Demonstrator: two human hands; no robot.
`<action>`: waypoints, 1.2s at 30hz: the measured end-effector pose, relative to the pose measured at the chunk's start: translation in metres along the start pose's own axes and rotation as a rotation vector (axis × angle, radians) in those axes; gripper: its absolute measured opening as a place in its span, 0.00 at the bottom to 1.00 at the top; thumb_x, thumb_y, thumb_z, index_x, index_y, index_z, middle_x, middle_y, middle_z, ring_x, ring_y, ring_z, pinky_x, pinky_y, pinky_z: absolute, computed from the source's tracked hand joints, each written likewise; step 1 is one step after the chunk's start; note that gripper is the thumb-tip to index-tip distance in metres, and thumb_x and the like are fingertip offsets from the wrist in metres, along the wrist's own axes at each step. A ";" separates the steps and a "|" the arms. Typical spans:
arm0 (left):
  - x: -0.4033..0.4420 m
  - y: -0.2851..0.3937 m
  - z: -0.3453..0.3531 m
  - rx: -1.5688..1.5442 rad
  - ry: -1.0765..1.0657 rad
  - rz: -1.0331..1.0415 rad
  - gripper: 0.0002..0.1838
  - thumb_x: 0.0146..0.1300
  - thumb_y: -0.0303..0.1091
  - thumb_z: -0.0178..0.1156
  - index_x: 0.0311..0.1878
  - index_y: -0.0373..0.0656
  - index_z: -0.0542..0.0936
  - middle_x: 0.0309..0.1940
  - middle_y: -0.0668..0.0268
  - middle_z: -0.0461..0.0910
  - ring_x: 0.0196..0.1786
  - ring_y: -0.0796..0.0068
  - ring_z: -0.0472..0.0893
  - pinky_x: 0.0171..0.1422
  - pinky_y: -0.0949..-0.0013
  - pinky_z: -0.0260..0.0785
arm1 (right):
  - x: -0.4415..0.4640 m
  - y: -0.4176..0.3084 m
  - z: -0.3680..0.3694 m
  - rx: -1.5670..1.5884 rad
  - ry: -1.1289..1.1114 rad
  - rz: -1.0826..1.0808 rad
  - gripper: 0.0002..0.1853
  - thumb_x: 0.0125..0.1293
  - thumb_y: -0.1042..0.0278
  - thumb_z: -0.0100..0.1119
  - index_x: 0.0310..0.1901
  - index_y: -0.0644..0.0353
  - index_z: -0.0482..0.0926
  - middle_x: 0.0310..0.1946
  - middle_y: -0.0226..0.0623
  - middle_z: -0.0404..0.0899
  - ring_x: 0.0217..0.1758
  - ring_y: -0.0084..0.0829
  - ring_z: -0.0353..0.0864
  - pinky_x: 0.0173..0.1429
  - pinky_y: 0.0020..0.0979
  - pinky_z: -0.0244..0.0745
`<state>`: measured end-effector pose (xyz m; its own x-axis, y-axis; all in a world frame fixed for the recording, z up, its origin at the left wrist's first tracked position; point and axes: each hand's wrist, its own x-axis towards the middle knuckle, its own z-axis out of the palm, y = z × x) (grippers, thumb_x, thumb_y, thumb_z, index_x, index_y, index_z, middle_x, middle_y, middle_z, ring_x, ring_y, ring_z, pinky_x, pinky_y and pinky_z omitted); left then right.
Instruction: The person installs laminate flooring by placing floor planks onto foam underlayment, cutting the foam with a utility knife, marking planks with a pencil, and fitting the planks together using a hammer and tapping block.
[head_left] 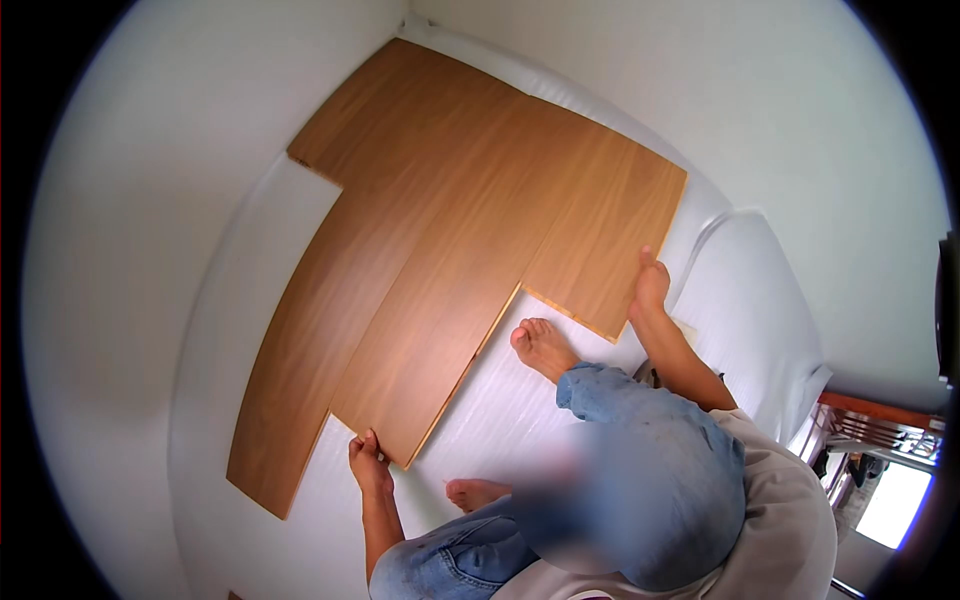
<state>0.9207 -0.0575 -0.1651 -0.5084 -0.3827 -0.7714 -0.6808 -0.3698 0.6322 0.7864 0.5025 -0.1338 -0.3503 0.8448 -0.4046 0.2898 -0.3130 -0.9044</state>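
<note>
Wood-look floor planks lie side by side with staggered ends. My left hand [370, 464] grips the near end of the middle plank [440, 340], thumb on top and fingers hidden beneath. At the outer long edge of the right-hand plank [605, 225] is my right hand [650, 287], closed on that edge near its front corner, with some fingers out of sight under it. The left-hand plank [300, 370] reaches farther toward me than the others. A narrow dark gap or shadow runs along the middle plank's exposed right edge.
White foam underlay [480, 400] shows around the planks and beneath my bare feet [545, 350]. White walls [130, 250] rise at the left and back. A loose underlay fold [740, 270] lies at the right. Farther right stands a reddish wooden rack [880, 415].
</note>
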 end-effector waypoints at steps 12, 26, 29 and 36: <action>0.003 -0.001 -0.009 -0.050 -0.062 -0.030 0.10 0.74 0.40 0.64 0.40 0.50 0.73 0.34 0.72 0.79 0.35 0.76 0.73 0.44 0.61 0.67 | -0.008 -0.003 0.001 -0.052 0.017 -0.026 0.15 0.76 0.58 0.61 0.36 0.60 0.73 0.34 0.32 0.73 0.39 0.26 0.69 0.45 0.34 0.69; 0.007 -0.004 -0.007 -0.024 -0.067 -0.008 0.09 0.75 0.39 0.62 0.42 0.48 0.74 0.38 0.70 0.81 0.42 0.73 0.77 0.53 0.53 0.70 | -0.010 -0.005 0.000 -0.105 0.000 -0.010 0.16 0.76 0.57 0.60 0.43 0.65 0.77 0.41 0.39 0.80 0.45 0.32 0.76 0.52 0.37 0.74; 0.001 0.000 -0.010 0.083 -0.044 -0.036 0.11 0.74 0.42 0.62 0.41 0.46 0.74 0.37 0.68 0.82 0.43 0.72 0.79 0.52 0.52 0.72 | -0.001 0.005 0.000 -0.115 0.030 0.006 0.18 0.76 0.55 0.60 0.47 0.66 0.77 0.44 0.42 0.81 0.48 0.34 0.78 0.55 0.37 0.76; 0.021 0.092 0.012 1.409 0.147 0.371 0.22 0.67 0.50 0.67 0.44 0.36 0.80 0.41 0.47 0.84 0.45 0.44 0.83 0.48 0.51 0.76 | -0.007 0.017 0.003 -0.123 -0.023 0.032 0.23 0.77 0.54 0.55 0.55 0.70 0.75 0.50 0.46 0.80 0.51 0.38 0.80 0.56 0.41 0.78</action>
<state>0.8413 -0.0895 -0.1241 -0.7674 -0.3826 -0.5145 -0.5106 0.8500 0.1294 0.7913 0.4900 -0.1467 -0.3588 0.8249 -0.4368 0.4076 -0.2825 -0.8684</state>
